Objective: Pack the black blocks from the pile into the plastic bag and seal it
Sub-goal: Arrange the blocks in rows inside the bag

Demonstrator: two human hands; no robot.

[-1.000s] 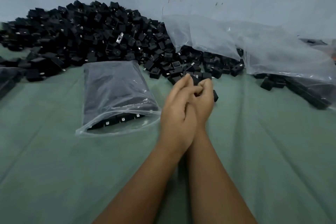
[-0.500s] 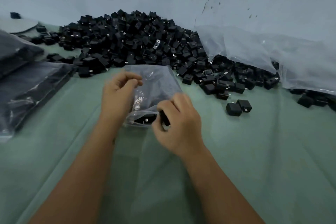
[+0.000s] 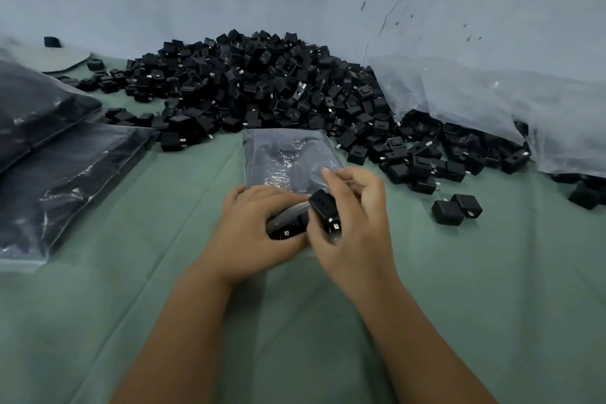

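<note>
Black blocks (image 3: 323, 207), approx two, sit pinched in the right hand (image 3: 352, 223), thumb & fingers curled round them, right at the mouth of the plastic bag (image 3: 288, 161). Bag lies flat on the green table (image 3: 459, 289), long axis running away from the hands toward the pile (image 3: 262, 85); its open end faces the person, under the hands. Left hand (image 3: 255, 229) grips that near edge, fingers curled over the plastic w/ blocks already inside showing beneath. So the right hand is the feeding one, the mouth just left of and below it; blocks need to go in along the bag's length, away from the body.

Vs half a sec. ago: left hand has come down from the bag's left edge onto the mouth, right hand now shows blocks at the opening where it mostly covered them then.

Beyond the right hand: two loose blocks (image 3: 455, 208) on the cloth. Far left of the left hand: filled bags (image 3: 65, 174) stacked. Clear sacks (image 3: 492, 102) off right.
</note>
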